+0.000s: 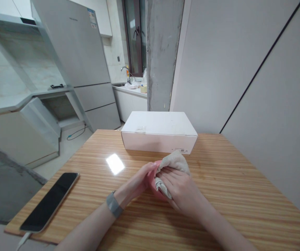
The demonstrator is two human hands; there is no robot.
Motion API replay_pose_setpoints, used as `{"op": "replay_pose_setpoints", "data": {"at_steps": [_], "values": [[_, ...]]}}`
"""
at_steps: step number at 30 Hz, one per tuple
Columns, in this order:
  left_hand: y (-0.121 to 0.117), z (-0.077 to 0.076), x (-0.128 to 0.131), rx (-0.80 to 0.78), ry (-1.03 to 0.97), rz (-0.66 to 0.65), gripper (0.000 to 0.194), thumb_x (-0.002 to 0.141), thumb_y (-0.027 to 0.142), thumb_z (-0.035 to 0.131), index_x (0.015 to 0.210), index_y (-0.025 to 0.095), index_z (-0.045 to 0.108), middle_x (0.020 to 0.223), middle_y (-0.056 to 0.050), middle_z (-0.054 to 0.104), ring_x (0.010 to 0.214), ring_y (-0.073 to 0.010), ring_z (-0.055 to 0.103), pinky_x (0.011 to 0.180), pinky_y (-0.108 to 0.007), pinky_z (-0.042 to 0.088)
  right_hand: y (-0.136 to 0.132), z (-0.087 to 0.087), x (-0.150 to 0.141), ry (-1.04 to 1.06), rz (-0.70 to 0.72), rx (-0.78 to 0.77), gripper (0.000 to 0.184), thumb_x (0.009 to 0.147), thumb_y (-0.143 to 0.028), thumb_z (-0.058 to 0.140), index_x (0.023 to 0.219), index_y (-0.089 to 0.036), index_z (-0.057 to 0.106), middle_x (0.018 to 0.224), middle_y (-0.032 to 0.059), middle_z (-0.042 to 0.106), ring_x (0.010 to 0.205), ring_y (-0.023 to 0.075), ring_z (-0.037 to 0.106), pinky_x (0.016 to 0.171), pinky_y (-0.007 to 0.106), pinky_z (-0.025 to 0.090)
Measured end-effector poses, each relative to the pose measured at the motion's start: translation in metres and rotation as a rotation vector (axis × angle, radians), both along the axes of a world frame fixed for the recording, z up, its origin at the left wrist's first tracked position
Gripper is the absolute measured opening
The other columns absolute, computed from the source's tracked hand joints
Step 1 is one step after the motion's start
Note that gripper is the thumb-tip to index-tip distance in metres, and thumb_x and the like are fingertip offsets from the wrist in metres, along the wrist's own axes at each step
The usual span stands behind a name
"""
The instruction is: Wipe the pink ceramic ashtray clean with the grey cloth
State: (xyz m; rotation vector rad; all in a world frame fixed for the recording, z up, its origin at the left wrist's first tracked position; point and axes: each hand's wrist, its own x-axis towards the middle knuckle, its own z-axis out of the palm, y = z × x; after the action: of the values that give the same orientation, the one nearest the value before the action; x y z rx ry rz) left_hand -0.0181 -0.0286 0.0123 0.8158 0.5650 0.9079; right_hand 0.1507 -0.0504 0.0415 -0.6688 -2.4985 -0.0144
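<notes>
A pink bowl (152, 180) is tilted above the near middle of the table, its opening turned to the right. My left hand (142, 179) grips its left side, thumb at the upper rim. A light grey-beige cloth (176, 161) is bunched in my right hand (179, 186), whose fingers press it into the bowl. Part of the cloth hangs over the far rim, and another fold shows below my fingers. The inside of the bowl is mostly hidden by the cloth and my right hand.
On the wood-grain table (218, 195), a white box (160, 130) stands beyond my hands. A smartphone (51, 200) with a white cable (23, 240) lies near the left edge. Behind are a fridge (71, 45), a sink tap (126, 69) and a grey wall (163, 52).
</notes>
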Motion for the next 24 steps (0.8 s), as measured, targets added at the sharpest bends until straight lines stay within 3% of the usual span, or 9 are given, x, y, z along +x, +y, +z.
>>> {"op": "replay_pose_setpoints", "data": {"at_steps": [3, 6, 11, 15, 20, 24], "values": [[0.000, 0.006, -0.002, 0.045, 0.046, -0.007, 0.035, 0.083, 0.036, 0.063, 0.105, 0.009, 0.069, 0.104, -0.012, 0.070, 0.095, -0.0228, 0.060, 0.086, -0.031, 0.042, -0.004, -0.001, -0.004, 0.004, 0.020, -0.032, 0.026, 0.090, -0.017, 0.043, 0.105, -0.008, 0.063, 0.106, 0.0191, 0.070, 0.098, 0.0270, 0.066, 0.099, 0.045, 0.048], [0.001, 0.009, -0.007, 0.049, 0.127, -0.035, 0.033, 0.082, 0.036, 0.065, 0.098, 0.007, 0.071, 0.090, -0.010, 0.070, 0.086, -0.0215, 0.060, 0.079, -0.030, 0.043, -0.006, -0.003, -0.006, 0.006, 0.014, -0.066, 0.024, 0.088, -0.015, 0.043, 0.100, -0.009, 0.063, 0.103, 0.0185, 0.071, 0.095, 0.0279, 0.066, 0.095, 0.045, 0.050], [0.004, 0.005, -0.013, 0.051, 0.237, -0.039, 0.031, 0.074, 0.038, 0.071, 0.085, 0.009, 0.070, 0.073, -0.004, 0.065, 0.069, -0.0162, 0.056, 0.063, -0.026, 0.041, -0.005, -0.006, -0.004, -0.007, -0.003, -0.099, 0.022, 0.086, -0.016, 0.047, 0.101, -0.011, 0.062, 0.102, 0.0176, 0.070, 0.093, 0.0275, 0.066, 0.092, 0.044, 0.050], [0.005, 0.003, -0.011, 0.063, 0.294, -0.020, 0.035, 0.073, 0.041, 0.072, 0.086, 0.010, 0.068, 0.071, -0.003, 0.063, 0.065, -0.0143, 0.054, 0.059, -0.024, 0.038, -0.006, -0.004, -0.002, 0.022, 0.002, -0.132, 0.018, 0.087, -0.018, 0.046, 0.094, -0.014, 0.062, 0.101, 0.0160, 0.071, 0.093, 0.0259, 0.065, 0.095, 0.043, 0.049], [0.000, 0.001, -0.005, 0.037, 0.222, 0.067, 0.035, 0.067, 0.035, 0.076, 0.089, 0.010, 0.065, 0.077, -0.004, 0.063, 0.066, -0.0141, 0.055, 0.061, -0.025, 0.040, -0.005, -0.002, -0.001, 0.034, -0.070, -0.117, 0.022, 0.091, -0.019, 0.042, 0.095, -0.014, 0.064, 0.099, 0.0154, 0.071, 0.094, 0.0266, 0.066, 0.091, 0.043, 0.050], [-0.004, 0.001, 0.001, 0.021, 0.046, 0.101, 0.037, 0.067, 0.027, 0.076, 0.098, 0.014, 0.062, 0.085, -0.004, 0.063, 0.070, -0.0140, 0.057, 0.063, -0.025, 0.043, -0.002, -0.005, -0.001, 0.044, -0.176, -0.002, 0.026, 0.091, -0.019, 0.044, 0.102, -0.009, 0.065, 0.104, 0.0178, 0.071, 0.097, 0.0288, 0.066, 0.092, 0.045, 0.051]]}}
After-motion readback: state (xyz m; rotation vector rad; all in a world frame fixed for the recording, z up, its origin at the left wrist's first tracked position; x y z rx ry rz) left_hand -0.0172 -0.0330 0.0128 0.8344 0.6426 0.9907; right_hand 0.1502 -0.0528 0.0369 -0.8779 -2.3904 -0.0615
